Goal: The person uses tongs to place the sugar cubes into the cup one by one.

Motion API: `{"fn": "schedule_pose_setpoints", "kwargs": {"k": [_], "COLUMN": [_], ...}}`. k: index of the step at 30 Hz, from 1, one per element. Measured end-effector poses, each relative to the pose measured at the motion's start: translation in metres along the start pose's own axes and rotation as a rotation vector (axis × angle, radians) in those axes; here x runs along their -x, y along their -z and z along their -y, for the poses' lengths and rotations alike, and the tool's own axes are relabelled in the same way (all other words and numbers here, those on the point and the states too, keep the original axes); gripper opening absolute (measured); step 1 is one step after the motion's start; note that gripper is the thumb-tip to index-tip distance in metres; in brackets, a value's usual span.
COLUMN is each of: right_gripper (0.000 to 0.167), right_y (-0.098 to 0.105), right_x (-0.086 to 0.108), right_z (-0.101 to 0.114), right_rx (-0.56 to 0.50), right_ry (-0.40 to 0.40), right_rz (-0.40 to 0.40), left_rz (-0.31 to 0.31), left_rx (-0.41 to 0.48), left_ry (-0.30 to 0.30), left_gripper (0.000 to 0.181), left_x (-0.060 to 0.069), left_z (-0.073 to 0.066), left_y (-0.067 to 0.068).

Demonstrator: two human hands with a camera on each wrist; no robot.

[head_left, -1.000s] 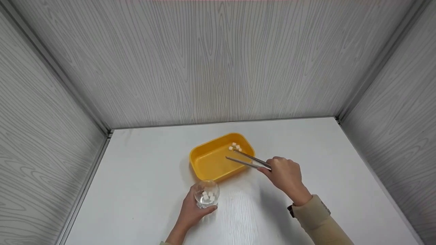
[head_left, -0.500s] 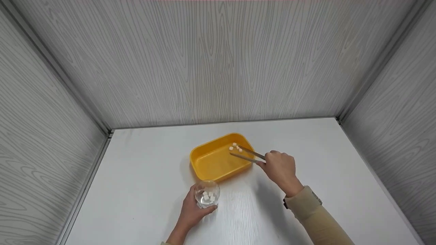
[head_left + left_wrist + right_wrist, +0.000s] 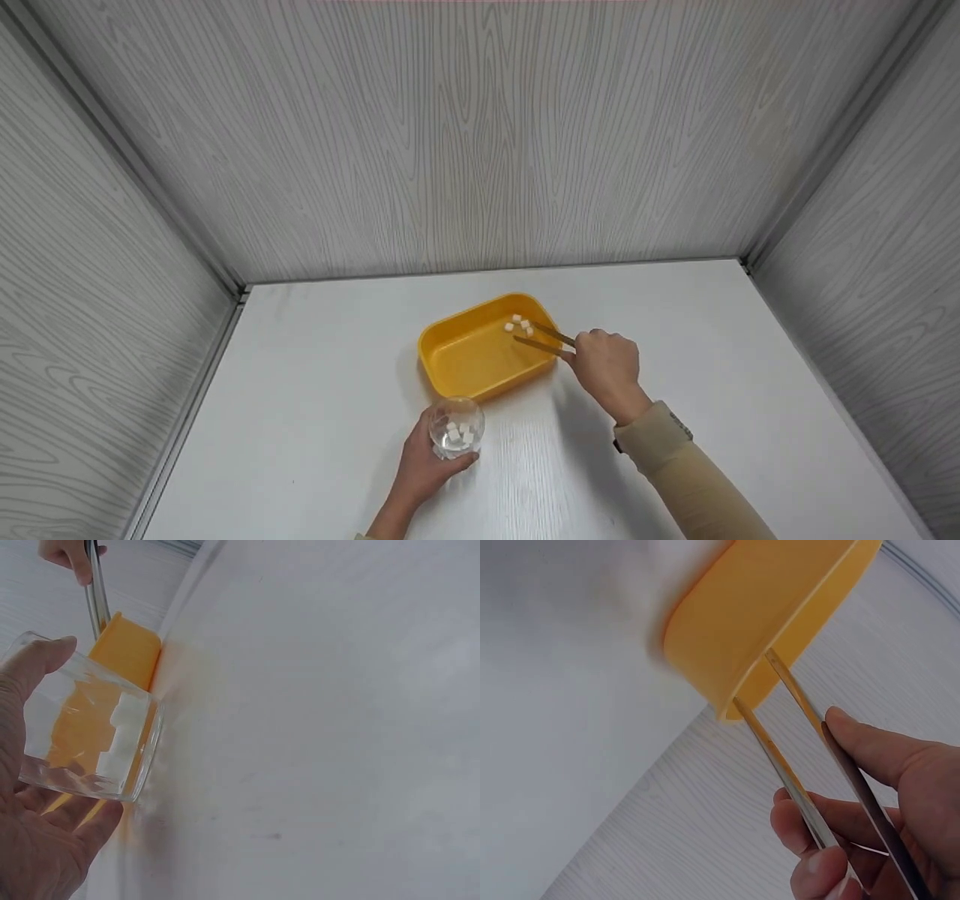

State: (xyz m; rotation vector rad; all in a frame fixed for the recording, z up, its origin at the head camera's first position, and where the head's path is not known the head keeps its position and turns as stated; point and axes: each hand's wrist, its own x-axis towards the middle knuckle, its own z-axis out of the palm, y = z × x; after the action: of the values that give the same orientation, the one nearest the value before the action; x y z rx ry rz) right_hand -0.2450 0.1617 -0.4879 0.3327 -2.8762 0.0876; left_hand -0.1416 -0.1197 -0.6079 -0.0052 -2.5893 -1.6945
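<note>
My left hand (image 3: 425,463) grips a clear glass (image 3: 457,427) around its side, close to the front edge of a yellow tray (image 3: 442,336). Several white cubes (image 3: 466,437) lie at the bottom of the glass. With curled fingers and thumb, my right hand (image 3: 609,365) holds a pair of metal tongs (image 3: 817,736). The two arms of the tongs are spread apart and reach over the tray's right rim. Their tips are near several white cubes (image 3: 517,319) in the tray's far right corner. In the right wrist view, the tray wall hides the tips.
Both the tray and the glass are on a white table (image 3: 322,390). A grey wood-grain panel (image 3: 480,135) rises behind it, and similar panels stand at the left and right.
My right hand has moved left and away from me, taking the tongs' tips further into the far right corner of the tray. The left hand and the glass have stayed in place.
</note>
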Motion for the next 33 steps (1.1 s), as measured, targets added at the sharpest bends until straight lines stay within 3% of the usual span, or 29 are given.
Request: {"fn": "schedule_pose_setpoints", "kwargs": {"k": [8,16,29,33], "right_gripper": [0.039,0.037,0.033,0.032], "right_y": [-0.006,-0.011,-0.012,-0.012], "right_x": [-0.002,-0.006,-0.011,-0.012], "right_z": [0.001,0.003,0.006,0.007], "right_rx": [0.019,0.041,0.077,0.092], "right_ry": [0.014,-0.004,0.021,0.025], "right_rz": [-0.020,0.029,0.051,0.047], "left_rz": [0.015,0.015,0.010,0.006], "left_rx": [0.001,0.005,-0.011,-0.013], "left_ry": [-0.010,-0.009,0.022,0.004], "left_gripper": [0.097,0.096,0.096,0.096], "left_x": [-0.001,-0.001,-0.001,0.000], "left_z": [0.001,0.001,0.000,0.000], "left_y": [0.000,0.000,-0.001,-0.001]}}
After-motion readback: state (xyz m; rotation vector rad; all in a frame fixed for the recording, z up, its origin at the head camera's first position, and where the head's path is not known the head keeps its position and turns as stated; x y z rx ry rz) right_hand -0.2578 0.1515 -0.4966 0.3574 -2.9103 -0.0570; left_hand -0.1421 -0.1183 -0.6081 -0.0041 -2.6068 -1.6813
